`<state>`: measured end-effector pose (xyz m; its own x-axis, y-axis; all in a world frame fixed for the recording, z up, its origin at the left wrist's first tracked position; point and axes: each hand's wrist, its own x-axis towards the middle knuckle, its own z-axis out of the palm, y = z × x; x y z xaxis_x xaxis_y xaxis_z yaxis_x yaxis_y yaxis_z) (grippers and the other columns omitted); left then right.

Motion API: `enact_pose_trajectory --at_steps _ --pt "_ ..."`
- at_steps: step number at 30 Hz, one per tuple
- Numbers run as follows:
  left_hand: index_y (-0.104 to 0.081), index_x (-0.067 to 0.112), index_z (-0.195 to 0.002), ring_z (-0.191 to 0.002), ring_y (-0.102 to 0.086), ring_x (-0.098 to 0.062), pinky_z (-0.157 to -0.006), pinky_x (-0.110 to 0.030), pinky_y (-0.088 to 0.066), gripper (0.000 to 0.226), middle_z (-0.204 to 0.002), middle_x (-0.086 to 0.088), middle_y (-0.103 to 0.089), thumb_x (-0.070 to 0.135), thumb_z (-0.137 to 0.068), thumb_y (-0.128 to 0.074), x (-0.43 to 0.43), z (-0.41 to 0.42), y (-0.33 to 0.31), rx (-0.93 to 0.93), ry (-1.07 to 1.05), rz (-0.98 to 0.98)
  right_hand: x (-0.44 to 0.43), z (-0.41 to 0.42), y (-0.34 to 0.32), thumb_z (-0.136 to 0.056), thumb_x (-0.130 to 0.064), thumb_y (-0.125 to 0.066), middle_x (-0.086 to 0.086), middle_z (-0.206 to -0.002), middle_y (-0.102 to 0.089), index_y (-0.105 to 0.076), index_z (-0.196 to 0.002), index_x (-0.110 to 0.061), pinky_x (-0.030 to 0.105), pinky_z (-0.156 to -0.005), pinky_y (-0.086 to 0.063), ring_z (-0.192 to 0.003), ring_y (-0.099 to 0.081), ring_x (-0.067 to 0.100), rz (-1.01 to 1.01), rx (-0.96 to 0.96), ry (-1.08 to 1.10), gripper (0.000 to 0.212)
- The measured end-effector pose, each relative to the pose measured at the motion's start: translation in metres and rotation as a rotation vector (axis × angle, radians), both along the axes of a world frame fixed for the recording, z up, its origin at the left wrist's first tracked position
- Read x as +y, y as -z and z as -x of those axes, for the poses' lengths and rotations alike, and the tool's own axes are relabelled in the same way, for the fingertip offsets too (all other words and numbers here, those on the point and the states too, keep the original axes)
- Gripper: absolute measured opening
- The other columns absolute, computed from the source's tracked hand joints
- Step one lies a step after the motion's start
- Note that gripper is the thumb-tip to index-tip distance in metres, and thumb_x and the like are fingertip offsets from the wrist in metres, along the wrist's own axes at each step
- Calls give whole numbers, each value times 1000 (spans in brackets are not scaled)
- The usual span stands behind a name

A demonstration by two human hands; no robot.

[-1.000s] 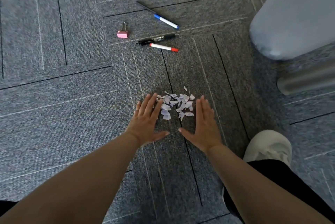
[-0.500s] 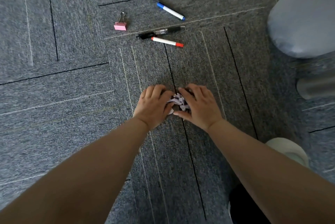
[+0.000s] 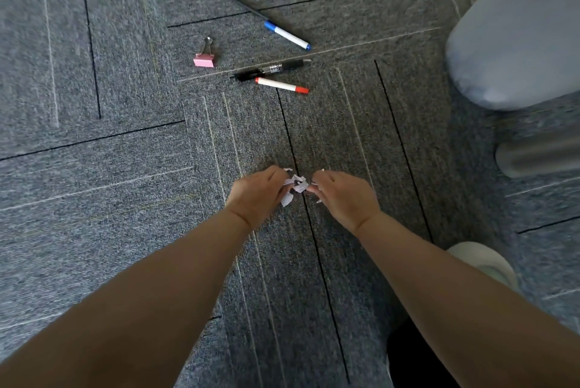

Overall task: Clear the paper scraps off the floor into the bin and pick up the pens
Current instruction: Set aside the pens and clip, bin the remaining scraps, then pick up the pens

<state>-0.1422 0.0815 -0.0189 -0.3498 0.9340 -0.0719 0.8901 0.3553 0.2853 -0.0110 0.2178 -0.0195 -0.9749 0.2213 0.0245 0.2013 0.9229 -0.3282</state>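
White paper scraps (image 3: pixel 294 187) are bunched between my two hands low over the grey carpet. My left hand (image 3: pixel 258 190) curls around them from the left, my right hand (image 3: pixel 344 196) from the right, fingers closed on the bunch. One scrap hangs down under my left fingers. Farther ahead lie three pens: a blue-capped marker (image 3: pixel 288 35), a black pen (image 3: pixel 270 69) and a red-capped marker (image 3: pixel 281 85), all untouched. A thin black pen (image 3: pixel 249 8) lies just beyond the blue marker.
A pink binder clip (image 3: pixel 204 58) rests left of the pens. A pale grey rounded bin-like object (image 3: pixel 521 33) stands at the right, with a grey cylinder (image 3: pixel 538 154) below it. My white shoe (image 3: pixel 483 259) is at lower right.
My hands went from flat beside the spread scraps to closed together, gathering them into a bunch. The bunch now looks slightly lifted.
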Motion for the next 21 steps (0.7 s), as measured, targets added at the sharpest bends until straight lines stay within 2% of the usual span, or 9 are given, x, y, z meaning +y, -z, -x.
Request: enact_pose_trajectory --at_steps 3,5,6,8,10,11,13,18,21 --pt "-56 6 -84 -40 -43 -15 -37 -21 -34 17 -69 -4 -58 23 -88 -55 11 7 -29 -42 -28 37 13 -2 -26 -85 -21 -59 7 -52 -54 -51 -71 -6 21 -39 -23 -38 -45 23 39 -36 87 21" --pt "-55 4 -93 -52 -53 -25 -47 -29 -40 21 -80 -9 -59 23 -94 -45 28 15 -53 -69 -95 53 28 -1 -51 -85 -14 -61 11 -53 -53 -49 -72 -4 24 -41 -23 -40 -45 27 78 -65 147 21" --pt "-55 3 -90 -53 -56 -29 -47 -29 -38 22 -78 -12 -61 22 -94 -45 39 19 -68 -88 -100 -2 38 1 -67 -88 -14 -57 13 -58 -54 -48 -74 -2 25 -44 -24 -46 -47 30 100 -66 199 20" --pt "-56 1 -75 -40 -54 -32 -39 -25 -32 28 -64 -15 -61 25 -89 -49 65 27 -101 -72 -81 -122 60 5 -102 -93 -15 -49 16 -71 -58 -49 -80 2 27 -45 -20 -58 -48 29 139 -87 284 21" --pt "-55 2 -70 -37 -54 -32 -35 -25 -35 35 -60 -16 -61 31 -85 -42 92 34 -133 -51 -43 -192 85 9 -139 -92 -14 -52 22 -72 -61 -52 -84 4 28 -46 -31 -59 -55 32 82 0 304 20" --pt "-55 2 -72 -44 -57 -35 -38 -29 -37 39 -64 -18 -62 34 -85 -38 109 36 -152 -61 -35 -234 99 13 -159 -92 -15 -53 26 -73 -62 -53 -85 5 34 -49 -38 -61 -58 38 44 48 329 20" --pt "-55 -1 -78 -60 -60 -41 -49 -34 -37 46 -75 -24 -63 39 -88 -34 140 39 -190 -81 -50 -320 125 20 -200 -93 -18 -51 31 -78 -63 -54 -90 5 43 -55 -43 -69 -59 45 -10 124 386 24" --pt "-52 -2 -95 -82 -59 -42 -64 -43 -41 32 -96 -26 -61 28 -96 -40 232 33 -278 -37 17 -390 197 7 -296 -95 -22 -45 30 -87 -63 -53 -98 4 44 -61 -41 -79 -58 47 -145 257 460 28" --pt "-50 -2 -100 -90 -57 -40 -69 -44 -41 32 -102 -25 -59 27 -97 -39 285 12 -305 -32 70 -380 236 -18 -322 -95 -25 -45 26 -93 -64 -53 -100 2 45 -66 -44 -83 -58 43 -190 285 562 29"
